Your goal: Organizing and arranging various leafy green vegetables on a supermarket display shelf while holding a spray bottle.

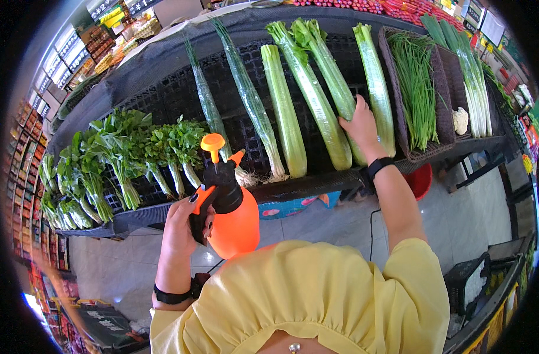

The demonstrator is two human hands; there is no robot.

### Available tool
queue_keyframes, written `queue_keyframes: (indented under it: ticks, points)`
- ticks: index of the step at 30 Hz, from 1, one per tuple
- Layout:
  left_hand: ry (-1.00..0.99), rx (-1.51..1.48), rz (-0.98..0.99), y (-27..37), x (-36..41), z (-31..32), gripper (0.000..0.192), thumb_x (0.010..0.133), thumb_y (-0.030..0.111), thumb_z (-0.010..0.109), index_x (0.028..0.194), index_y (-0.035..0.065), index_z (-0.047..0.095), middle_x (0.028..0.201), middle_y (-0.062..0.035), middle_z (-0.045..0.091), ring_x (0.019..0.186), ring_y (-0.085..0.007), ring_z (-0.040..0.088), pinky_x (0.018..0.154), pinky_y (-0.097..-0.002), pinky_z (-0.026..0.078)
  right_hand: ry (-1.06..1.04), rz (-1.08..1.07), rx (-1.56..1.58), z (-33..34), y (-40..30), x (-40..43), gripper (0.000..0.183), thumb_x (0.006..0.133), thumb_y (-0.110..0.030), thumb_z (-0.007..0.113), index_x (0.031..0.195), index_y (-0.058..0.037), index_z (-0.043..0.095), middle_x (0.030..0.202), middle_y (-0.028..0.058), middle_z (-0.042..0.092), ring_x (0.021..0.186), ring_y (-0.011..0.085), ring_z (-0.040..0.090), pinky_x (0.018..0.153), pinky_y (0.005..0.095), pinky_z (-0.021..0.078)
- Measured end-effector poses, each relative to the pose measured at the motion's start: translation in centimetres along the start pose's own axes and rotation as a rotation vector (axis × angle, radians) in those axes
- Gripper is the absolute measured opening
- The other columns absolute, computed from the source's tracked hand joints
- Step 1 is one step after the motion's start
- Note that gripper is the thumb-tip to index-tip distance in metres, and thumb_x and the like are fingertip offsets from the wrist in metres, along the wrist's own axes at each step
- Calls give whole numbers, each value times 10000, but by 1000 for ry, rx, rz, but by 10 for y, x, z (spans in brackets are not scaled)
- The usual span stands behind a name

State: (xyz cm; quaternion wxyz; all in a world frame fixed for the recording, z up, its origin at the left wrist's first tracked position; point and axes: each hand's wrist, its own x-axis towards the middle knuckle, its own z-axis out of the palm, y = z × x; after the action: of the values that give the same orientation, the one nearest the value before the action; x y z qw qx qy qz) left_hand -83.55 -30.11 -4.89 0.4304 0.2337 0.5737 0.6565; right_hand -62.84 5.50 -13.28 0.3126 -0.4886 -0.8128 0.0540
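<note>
My left hand (185,221) grips the black handle of an orange pump spray bottle (236,223), held upright in front of the shelf. Its nozzle points toward the greens. On the rack, my right hand (362,126) is closed around the stalks of a celery bunch (333,84). A wrapped celery bunch (311,99) lies just left of it, and another celery bunch (375,84) is to the right. Further left are a leafless celery bunch (283,115) and two wrapped scallion bundles, one long scallion bundle (252,101) being nearer the celery.
Leafy greens (123,155) line the rack's left end. A wicker basket (444,88) holds garlic chives (413,88); a cauliflower piece (460,121) and leeks (473,93) sit beyond. Below are a red bucket (419,181) and a dark cable (372,234). A black crate (466,283) stands at lower right.
</note>
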Motion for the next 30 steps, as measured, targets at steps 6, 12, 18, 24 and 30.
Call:
queue_keyframes:
  ticks: [6,12,18,24,30]
  points:
    - [45,-24,-33,1,-6,0,308,792,239,424,762,-55,508,567,-99,504,425,-146,462,385,-244,365,-148,41,533,-4,40,16,579,664,-169,658,1138,2,374,976,164,552,898,282,541,779,361,420]
    - [15,7,-45,5,-2,0,280,775,209,412,751,-50,516,568,-96,506,427,-149,466,388,-246,369,-63,-102,639,10,54,25,681,711,-157,597,1277,-11,247,1219,178,342,1100,279,356,968,329,250]
    - [34,6,-35,2,-5,-10,283,768,208,403,748,-50,518,575,-100,515,424,-144,467,385,-236,361,111,-217,-27,2,15,19,649,749,-204,569,1269,-6,233,1238,200,292,1127,361,281,938,399,277]
    - [-10,29,-18,3,-6,-7,284,767,214,421,748,-54,514,578,-97,516,434,-133,471,382,-227,364,158,-61,231,12,28,40,695,684,-209,670,1220,41,304,1139,214,442,1007,320,460,864,373,368]
    - [2,23,-36,-2,-4,-8,295,773,228,429,759,-54,513,587,-93,519,443,-133,479,380,-225,373,-141,-67,993,12,36,45,524,746,-43,566,1221,4,350,1218,117,411,1097,187,403,888,306,341]
